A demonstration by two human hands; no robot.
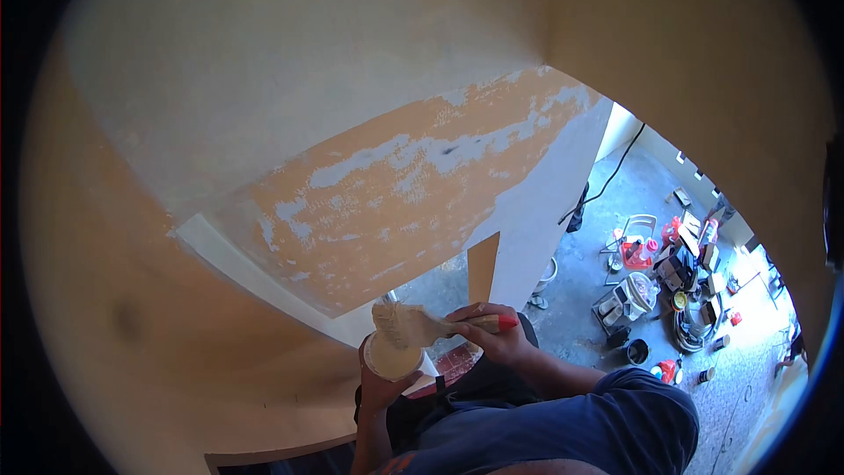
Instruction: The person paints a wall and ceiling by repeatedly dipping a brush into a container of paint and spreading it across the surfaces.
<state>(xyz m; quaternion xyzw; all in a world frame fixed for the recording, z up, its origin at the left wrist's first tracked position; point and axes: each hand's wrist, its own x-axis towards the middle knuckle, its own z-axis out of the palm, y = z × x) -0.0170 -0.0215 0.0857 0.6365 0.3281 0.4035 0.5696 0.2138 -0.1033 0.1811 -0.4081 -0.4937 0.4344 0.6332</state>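
My right hand (494, 334) grips a wide paint brush (431, 329) by its red-tipped wooden handle. The brush's coated bristles lie over the rim of a small round container (391, 359) holding pale, cream-coloured material. My left hand (380, 387) is wrapped round the container from the left and below. In front of both hands is a wall surface (378, 211) with an orange-tan band and uneven white patches.
Far below on the right, the floor (571, 255) carries a white bucket (637, 293), a black bucket (637, 352), a chair (640, 227) and piled boxes and tools. A black cable (615, 171) hangs near the wall's right edge.
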